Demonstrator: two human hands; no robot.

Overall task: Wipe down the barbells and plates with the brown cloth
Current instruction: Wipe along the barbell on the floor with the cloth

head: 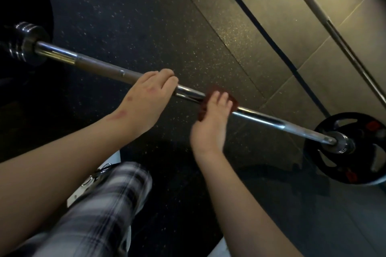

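Your plaid-trousered leg [100,204] fills the bottom of the view, and above it both bare forearms reach out to the barbell [261,118], which runs slantwise over the dark speckled floor [146,16] from a black plate [27,6] at far left to another plate [353,148] at lower right. Your left hand [148,98] has its grip curled shut over the bar's middle, fingers hooked across the top. Just beside it, your right hand [211,123] presses the brown cloth [217,98] against the chrome, fingers [224,100] lying flat over the folded cloth rather than fully wrapped.
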